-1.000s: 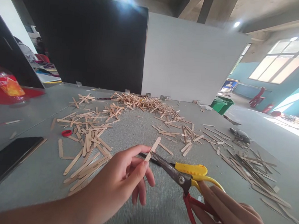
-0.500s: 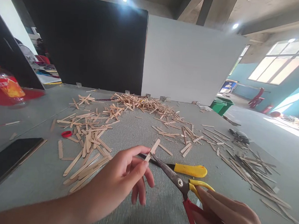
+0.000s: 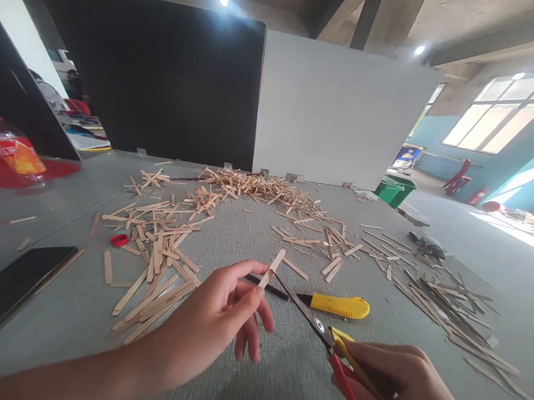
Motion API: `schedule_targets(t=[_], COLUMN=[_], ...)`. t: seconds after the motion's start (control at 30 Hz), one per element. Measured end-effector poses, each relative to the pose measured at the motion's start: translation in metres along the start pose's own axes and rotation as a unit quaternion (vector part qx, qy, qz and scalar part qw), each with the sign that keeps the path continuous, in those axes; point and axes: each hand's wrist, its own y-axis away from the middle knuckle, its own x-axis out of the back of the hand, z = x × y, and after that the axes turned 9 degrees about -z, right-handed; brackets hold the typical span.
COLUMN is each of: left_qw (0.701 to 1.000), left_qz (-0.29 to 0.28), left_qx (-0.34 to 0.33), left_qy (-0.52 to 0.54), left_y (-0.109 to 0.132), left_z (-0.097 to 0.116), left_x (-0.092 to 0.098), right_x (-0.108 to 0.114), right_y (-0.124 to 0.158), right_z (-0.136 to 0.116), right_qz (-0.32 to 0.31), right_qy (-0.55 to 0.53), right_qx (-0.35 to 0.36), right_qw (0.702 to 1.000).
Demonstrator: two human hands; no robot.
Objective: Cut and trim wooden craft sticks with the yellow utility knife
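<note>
My left hand (image 3: 234, 307) pinches a short wooden craft stick (image 3: 277, 261) between thumb and forefinger, its rounded end pointing up and away. My right hand (image 3: 396, 379) is closed around the scissors (image 3: 317, 325), which have one yellow and one red handle. The tips of their blades touch the stick beside my left forefinger. Behind the scissors, a utility knife with a yellow handle (image 3: 339, 305) lies on the table. A dark, slim object (image 3: 272, 289) rests on the tabletop behind my left fingers, partly hidden by them.
Loose craft sticks (image 3: 158, 247) lie in a heap at left, with another pile (image 3: 259, 184) at the back. Thin strips (image 3: 451, 316) are scattered at right. A phone (image 3: 18, 292), a red ring (image 3: 119, 239) and a drink bottle (image 3: 12, 152) are on the left. Panels (image 3: 337, 107) stand behind.
My right hand has turned the scissors, so the blades now appear narrower and edge-on, and the handles have swung closer together. My left hand and the craft stick have barely moved.
</note>
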Motion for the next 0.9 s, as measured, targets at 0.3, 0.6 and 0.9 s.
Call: schedule_targets(t=[0.3, 0.6, 0.9], left_qw=[1.000, 1.000, 1.000], left_qz=[-0.002, 0.008, 0.008], left_qx=[0.000, -0.011, -0.004], left_qy=[0.002, 0.013, -0.010], left_y=[0.000, 0.000, 0.002], left_z=[0.000, 0.001, -0.001], left_x=[0.002, 0.000, -0.001], right_x=[0.001, 0.005, -0.001], right_y=[0.001, 0.000, 0.005], right_z=[0.008, 0.010, 0.022], right_qz=[0.069, 0.130, 0.152], right_qy=[0.022, 0.112, 0.175], right_qx=[0.005, 0.085, 0.122], right_qw=[0.997, 0.982, 0.965])
